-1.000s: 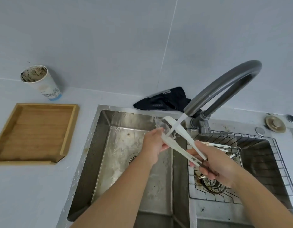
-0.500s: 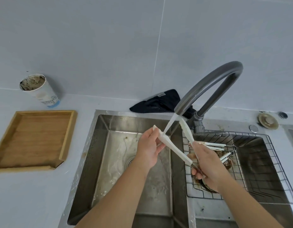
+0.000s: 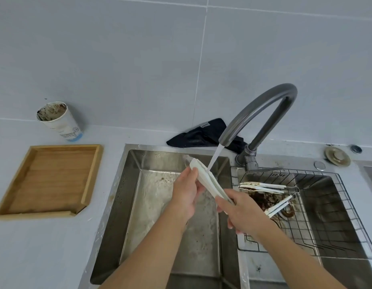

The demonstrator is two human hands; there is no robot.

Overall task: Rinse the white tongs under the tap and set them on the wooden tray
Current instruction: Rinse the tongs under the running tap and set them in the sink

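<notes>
White tongs (image 3: pixel 209 180) slant over the left sink basin, arms pressed together, with water from the grey tap (image 3: pixel 258 113) falling on them. My right hand (image 3: pixel 241 213) grips their lower handle end. My left hand (image 3: pixel 186 192) pinches the upper tip end with its fingers. The wooden tray (image 3: pixel 49 180) lies empty on the counter at the left, apart from both hands.
A steel double sink (image 3: pixel 126 197) lies below. The right basin holds a wire rack (image 3: pixel 348 207) with two more dirty white tongs (image 3: pixel 262 187). A soiled paper cup (image 3: pixel 59 120) stands behind the tray. A dark cloth (image 3: pixel 201 134) lies behind the tap.
The tongs' arms, spread apart before, are now squeezed together. My left hand has slid along the tip end under the stream.
</notes>
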